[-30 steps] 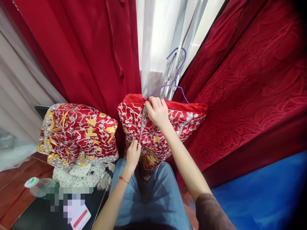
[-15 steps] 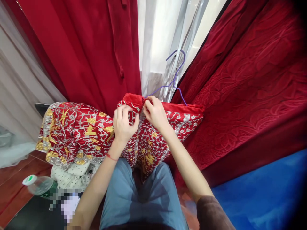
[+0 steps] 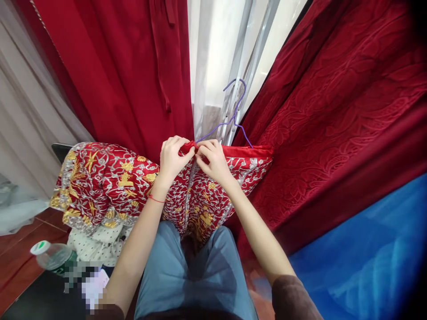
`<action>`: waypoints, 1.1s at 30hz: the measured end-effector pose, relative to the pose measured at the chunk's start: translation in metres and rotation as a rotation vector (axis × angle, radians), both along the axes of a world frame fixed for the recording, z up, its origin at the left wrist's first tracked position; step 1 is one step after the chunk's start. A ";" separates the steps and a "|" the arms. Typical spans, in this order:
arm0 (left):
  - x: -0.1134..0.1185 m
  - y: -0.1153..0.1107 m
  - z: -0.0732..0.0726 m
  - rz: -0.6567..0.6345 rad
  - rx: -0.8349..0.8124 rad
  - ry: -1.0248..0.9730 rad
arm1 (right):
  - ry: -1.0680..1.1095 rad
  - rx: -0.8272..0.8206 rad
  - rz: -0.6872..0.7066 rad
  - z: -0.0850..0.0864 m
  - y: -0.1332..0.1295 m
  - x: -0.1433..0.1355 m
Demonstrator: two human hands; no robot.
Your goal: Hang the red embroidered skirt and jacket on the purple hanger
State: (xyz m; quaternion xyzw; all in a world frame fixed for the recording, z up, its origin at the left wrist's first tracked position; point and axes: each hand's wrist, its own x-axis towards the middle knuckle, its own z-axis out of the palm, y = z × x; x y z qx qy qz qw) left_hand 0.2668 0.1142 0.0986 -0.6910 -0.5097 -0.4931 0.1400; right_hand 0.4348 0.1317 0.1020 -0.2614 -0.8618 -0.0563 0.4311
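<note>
From my head camera, the only view, I have the embroidered garment (image 3: pixel 207 198) straight ahead, just below the dial's centre, with its lower end between my knees. My left hand (image 3: pixel 173 158), towards 9 o'clock, pinches the red band (image 3: pixel 247 151) along the garment's top edge between thumb and fingers. My right hand (image 3: pixel 212 159), at the centre, pinches the same band right beside it, fingertips nearly meeting. At 1 o'clock the purple hanger (image 3: pixel 234 117) rises out of that edge, so I judge the garment is already on it. The silver-trimmed line (image 3: pixel 191 189) runs down from between my hands towards 7 o'clock, its sides lying close together. What seems left is the top of the band, where I'm working; my fingers hide whether it is fastened. At 9 o'clock lies a second embroidered piece (image 3: pixel 128 180), untouched by my fingers and with no hanger showing on it.
</note>
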 end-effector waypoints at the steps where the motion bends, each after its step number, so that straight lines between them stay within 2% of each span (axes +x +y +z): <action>1: 0.000 -0.001 0.000 -0.014 0.008 -0.025 | 0.036 -0.017 0.011 0.000 -0.002 -0.001; 6: 0.002 -0.006 -0.007 -0.064 0.063 -0.086 | 0.137 -0.100 0.009 -0.008 -0.013 -0.003; 13: 0.003 -0.016 -0.021 -0.093 -0.029 0.093 | 0.307 -0.271 0.100 -0.035 -0.029 0.001; 16: 0.010 -0.027 -0.034 -0.138 -0.031 0.089 | 0.469 -0.369 0.112 -0.049 -0.041 0.003; 18: 0.018 -0.037 -0.050 -0.161 -0.036 0.044 | 0.592 -0.445 0.100 -0.058 -0.050 0.005; 20: 0.028 -0.046 -0.070 -0.179 -0.048 -0.071 | 0.687 -0.539 0.120 -0.069 -0.058 0.005; 22: 0.037 -0.051 -0.088 -0.210 -0.040 -0.268 | 0.744 -0.627 0.157 -0.080 -0.064 0.004; 25: 0.046 -0.044 -0.104 -0.283 -0.048 -0.638 | 0.777 -0.733 0.177 -0.095 -0.070 0.000; 29: 0.042 -0.018 -0.102 -0.415 -0.230 -1.059 | 0.851 -0.865 0.238 -0.103 -0.071 -0.005; 31: 0.038 -0.007 -0.098 -0.451 -0.322 -1.094 | 0.929 -0.926 0.274 -0.103 -0.069 -0.006; 33: 0.036 -0.002 -0.096 -0.470 -0.364 -1.027 | 1.038 -0.984 0.270 -0.105 -0.067 -0.008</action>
